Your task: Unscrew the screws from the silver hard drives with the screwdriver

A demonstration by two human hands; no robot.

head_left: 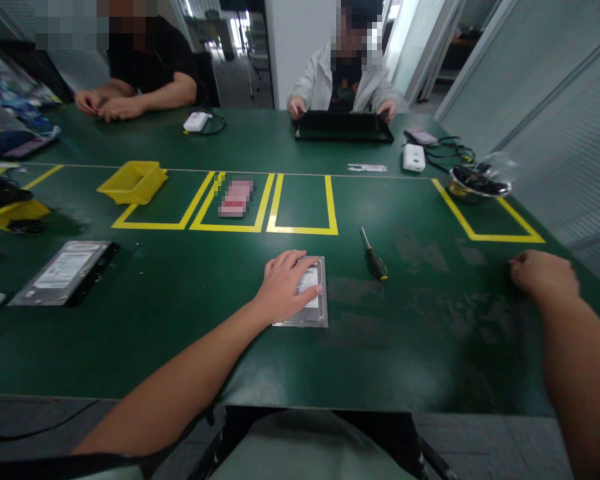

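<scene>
My left hand lies over a hard drive on the green table, its fingers and thumb spread apart across the drive's label. The drive's left part is covered by the hand. Off to the right, my right hand rests closed at the table's right side; its curled fingers hide whatever may be in them. Between the two hands lies a screwdriver with a dark handle, its shaft pointing away from me. Another hard drive sits at the left, apart from my hands.
Yellow tape outlines several areas. A yellow bin, a pink packet and a bowl of dark parts stand along them. Across the table, one person holds a black tray; another person's hands rest on the table.
</scene>
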